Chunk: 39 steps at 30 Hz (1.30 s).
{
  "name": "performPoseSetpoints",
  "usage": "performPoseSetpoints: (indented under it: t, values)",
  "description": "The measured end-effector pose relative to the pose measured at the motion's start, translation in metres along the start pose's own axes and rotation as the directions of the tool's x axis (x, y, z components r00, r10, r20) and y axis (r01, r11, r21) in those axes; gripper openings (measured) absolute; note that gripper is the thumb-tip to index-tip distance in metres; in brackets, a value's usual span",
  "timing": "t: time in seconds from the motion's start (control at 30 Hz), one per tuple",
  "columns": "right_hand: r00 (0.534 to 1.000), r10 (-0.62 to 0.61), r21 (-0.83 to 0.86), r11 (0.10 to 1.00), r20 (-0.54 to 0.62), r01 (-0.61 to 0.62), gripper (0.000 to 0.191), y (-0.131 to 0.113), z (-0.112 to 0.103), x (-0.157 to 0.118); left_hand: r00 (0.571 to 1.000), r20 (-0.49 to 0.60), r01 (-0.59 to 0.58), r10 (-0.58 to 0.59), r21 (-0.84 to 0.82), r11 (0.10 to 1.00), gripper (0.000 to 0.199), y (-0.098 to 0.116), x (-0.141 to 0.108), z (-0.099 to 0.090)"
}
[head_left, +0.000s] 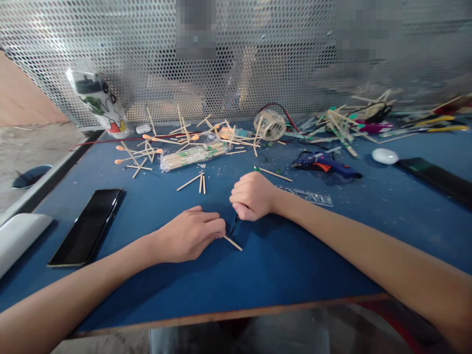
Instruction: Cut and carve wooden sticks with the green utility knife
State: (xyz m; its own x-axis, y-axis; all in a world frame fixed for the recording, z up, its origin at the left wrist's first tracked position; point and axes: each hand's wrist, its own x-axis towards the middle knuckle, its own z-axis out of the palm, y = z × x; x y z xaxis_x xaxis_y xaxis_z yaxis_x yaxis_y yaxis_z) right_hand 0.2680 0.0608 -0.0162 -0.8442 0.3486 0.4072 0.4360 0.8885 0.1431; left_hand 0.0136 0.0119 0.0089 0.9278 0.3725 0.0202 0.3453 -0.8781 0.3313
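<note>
My left hand [193,232] is closed low over the blue table, fingers pinching a thin wooden stick [233,243] whose free end points toward the front right. Just beyond it, my right hand [254,196] is curled into a fist around a slim dark tool. Only the dark tip [234,224] of that tool shows below the fist, slanting down beside the stick; its kind is hidden by my fingers. Several short cut sticks [201,183] lie behind my hands. A clear plastic pack of sticks [195,156] rests farther back.
A blue glue gun [328,164] lies to the right, near a white oval case [384,156]. A black phone [88,226] lies at left. Stick frames [142,157], a clear jar [270,125], a bottle [101,103] and yellow-handled pliers [442,124] line the perforated metal panel [147,49].
</note>
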Motion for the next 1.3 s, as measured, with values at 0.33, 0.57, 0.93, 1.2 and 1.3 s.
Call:
performPoseSetpoints:
  t: [0.33, 0.57, 0.93, 1.2, 1.3]
  values:
    - [1.0, 0.001, -0.009, 1.0, -0.015, -0.001, 0.037, 0.0, 0.0, 0.0, 1.0, 0.019, 0.014, -0.013, -0.001, 1.0, 0.022, 0.002, -0.001, -0.002]
    - [1.0, -0.022, -0.024, 0.999, -0.012, 0.022, 0.036, -0.008, 0.0, 0.002, 0.999, 0.021, 0.045, -0.046, 0.025, 0.999, 0.02, 0.005, 0.0, -0.002]
    - [0.999, -0.036, -0.03, 0.999, 0.018, 0.036, 0.039, 0.0, -0.001, 0.001, 1.0, -0.003, -0.007, 0.008, 0.14, 0.99, 0.022, 0.004, -0.001, 0.001]
    - [0.998, -0.056, -0.012, 0.998, 0.022, 0.056, 0.038, -0.003, 0.001, 0.003, 1.0, 0.003, -0.004, 0.004, 0.153, 0.988, 0.023, 0.004, -0.002, 0.002]
    - [0.998, -0.048, -0.016, 0.999, 0.031, 0.049, 0.039, 0.002, 0.0, 0.002, 1.0, -0.005, 0.001, 0.0, 0.144, 0.99, 0.024, 0.004, -0.002, 0.002]
